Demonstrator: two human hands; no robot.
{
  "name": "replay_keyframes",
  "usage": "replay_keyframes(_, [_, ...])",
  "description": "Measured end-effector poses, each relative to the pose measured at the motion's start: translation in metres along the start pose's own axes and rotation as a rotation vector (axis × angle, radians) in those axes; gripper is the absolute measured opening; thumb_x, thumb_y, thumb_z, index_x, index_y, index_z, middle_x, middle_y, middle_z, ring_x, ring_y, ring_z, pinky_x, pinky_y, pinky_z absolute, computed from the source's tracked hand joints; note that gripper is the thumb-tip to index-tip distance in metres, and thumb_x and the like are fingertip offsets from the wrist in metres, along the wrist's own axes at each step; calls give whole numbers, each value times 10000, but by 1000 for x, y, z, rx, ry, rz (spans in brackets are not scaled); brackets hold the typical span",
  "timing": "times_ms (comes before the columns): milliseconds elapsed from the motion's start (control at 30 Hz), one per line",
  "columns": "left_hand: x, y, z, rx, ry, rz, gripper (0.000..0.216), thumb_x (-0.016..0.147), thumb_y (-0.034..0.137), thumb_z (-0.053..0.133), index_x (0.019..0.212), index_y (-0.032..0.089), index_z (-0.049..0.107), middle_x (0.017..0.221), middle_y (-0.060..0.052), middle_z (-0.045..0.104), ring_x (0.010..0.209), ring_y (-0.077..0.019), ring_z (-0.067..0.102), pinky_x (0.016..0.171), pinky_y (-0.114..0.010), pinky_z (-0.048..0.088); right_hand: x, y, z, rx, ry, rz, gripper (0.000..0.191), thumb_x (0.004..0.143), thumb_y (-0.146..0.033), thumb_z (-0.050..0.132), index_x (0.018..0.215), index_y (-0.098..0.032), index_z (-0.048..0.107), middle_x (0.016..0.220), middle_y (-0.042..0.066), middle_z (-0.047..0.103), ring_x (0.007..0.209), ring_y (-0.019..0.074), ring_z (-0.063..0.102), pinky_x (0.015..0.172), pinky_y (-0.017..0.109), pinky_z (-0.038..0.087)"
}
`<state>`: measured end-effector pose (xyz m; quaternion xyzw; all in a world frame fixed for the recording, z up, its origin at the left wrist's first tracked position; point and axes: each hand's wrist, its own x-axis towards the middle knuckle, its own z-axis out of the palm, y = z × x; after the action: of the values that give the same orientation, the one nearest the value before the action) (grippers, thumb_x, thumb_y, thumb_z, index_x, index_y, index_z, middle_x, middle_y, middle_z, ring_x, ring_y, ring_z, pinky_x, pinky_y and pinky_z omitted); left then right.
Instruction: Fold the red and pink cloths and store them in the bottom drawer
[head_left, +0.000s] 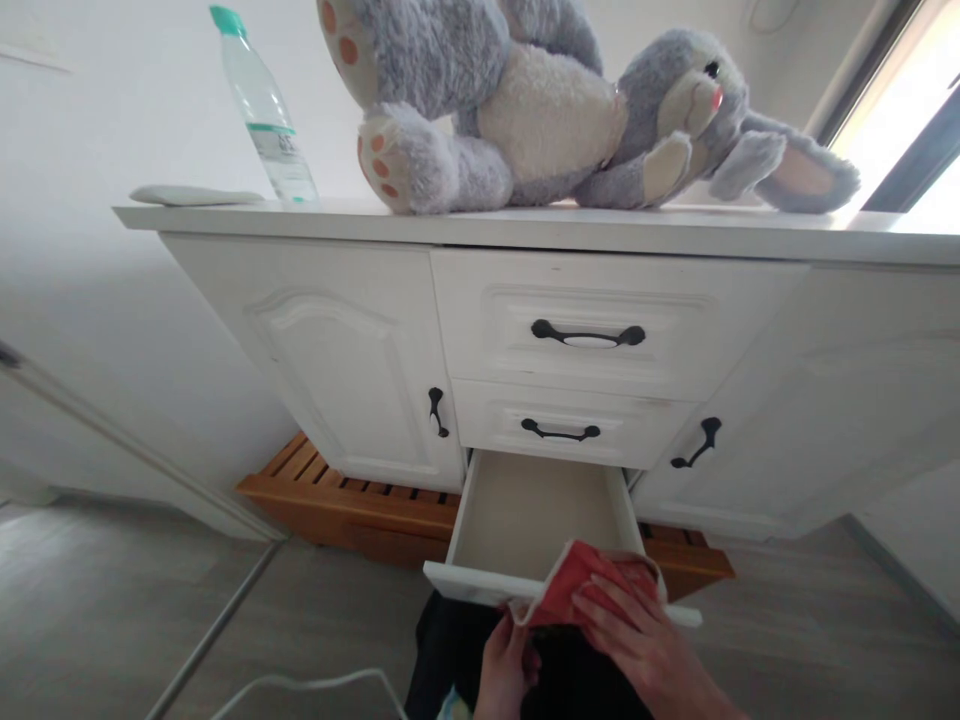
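A red cloth (564, 590) with a whitish edge lies bunched over the front panel of a pulled-out white drawer (480, 583). My left hand (507, 668) pinches the cloth's near left corner between thumb and fingers. Across the cloth's right part rests my right hand (634, 645), its fingers bent over the fabric and its thumb hidden. Behind both hands, the drawer's pale bottom (536, 510) shows with nothing lying on the visible part.
The white cabinet (337, 350) has dark handles on its doors and two shut upper drawers. On top are a grey plush rabbit (555, 110) and a clear bottle (262, 110) with a green cap. A slatted wooden bench (337, 510) runs underneath; a white cable (315, 683) crosses the floor.
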<state>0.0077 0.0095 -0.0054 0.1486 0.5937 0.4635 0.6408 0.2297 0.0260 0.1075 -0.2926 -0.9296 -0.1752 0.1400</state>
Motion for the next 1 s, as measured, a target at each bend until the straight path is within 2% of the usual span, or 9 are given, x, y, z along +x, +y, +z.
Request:
replay_keyframes(67, [5, 8, 1, -85, -75, -57, 673, 471, 725, 807, 817, 162, 679, 509, 59, 547, 437, -74, 495, 422, -180, 294, -30, 18, -2, -53, -7, 30, 364, 967, -228, 543, 1320, -252, 631, 1484, -5, 541, 1430, 249, 387, 1184, 419, 346])
replay_keyframes(167, [9, 23, 11, -92, -75, -55, 658, 477, 713, 810, 806, 159, 675, 534, 68, 561, 466, -58, 509, 447, -165, 302, -65, 39, 2, -105, -18, 116, 379, 972, -195, 486, 1316, -265, 631, 1484, -13, 541, 1432, 231, 388, 1211, 435, 296])
replay_keyframes(233, [13, 32, 20, -77, -69, -41, 651, 499, 702, 807, 837, 157, 698, 593, 55, 599, 480, -51, 515, 461, -168, 319, -81, 46, 10, -97, -19, 218, 417, 953, -133, 443, 1300, -259, 636, 1500, -14, 522, 1447, 237, 366, 1225, 459, 264])
replay_keyframes(333, [26, 44, 33, -32, -31, -9, 655, 516, 709, 786, 852, 150, 718, 664, 38, 623, 478, -47, 519, 462, -177, 328, -90, 49, 33, 17, 73, 448, 428, 931, -86, 386, 1243, -207, 653, 1524, 48, 489, 1458, 259, 354, 1183, 474, 351])
replay_keyframes(467, [50, 59, 48, 26, -16, 44, 594, 587, 676, 751, 832, 136, 729, 688, 20, 621, 468, -55, 530, 445, -187, 331, -73, 36, 69, 178, 264, 881, 366, 978, -205, 384, 1256, -179, 620, 1601, 115, 354, 1419, 280, 423, 1116, 479, 444])
replay_keyframes(567, [68, 69, 58, 39, -11, 46, 513, 631, 609, 752, 824, 134, 730, 654, 22, 611, 468, -62, 536, 439, -186, 343, -49, 22, 93, 228, 330, 1102, 423, 1002, -292, 372, 1368, -179, 552, 1626, 132, 296, 1435, 309, 396, 1088, 500, 458])
replay_keyframes(733, [94, 83, 74, 66, 13, 20, 354, 738, 478, 712, 838, 139, 722, 711, 5, 650, 446, -62, 541, 419, -195, 370, -20, 17, 119, 322, 367, 1222, 523, 1000, -350, 355, 1495, -207, 443, 1591, 129, 369, 1488, 304, 293, 1110, 497, 418])
replay_keyframes(867, [113, 94, 87, 70, 35, 15, 259, 821, 394, 652, 835, 141, 704, 727, 0, 659, 431, -57, 539, 400, -187, 366, -7, 38, 126, 359, 399, 1290, 544, 981, -367, 332, 1478, -197, 473, 1540, 133, 441, 1458, 291, 352, 1098, 471, 425])
replay_keyframes(1000, [129, 104, 100, 56, 47, 24, 224, 853, 353, 635, 812, 145, 709, 703, 4, 645, 412, -51, 527, 388, -183, 365, -2, 63, 130, 399, 403, 1326, 572, 954, -459, 370, 1426, -182, 535, 1523, 146, 467, 1416, 304, 417, 1097, 476, 426])
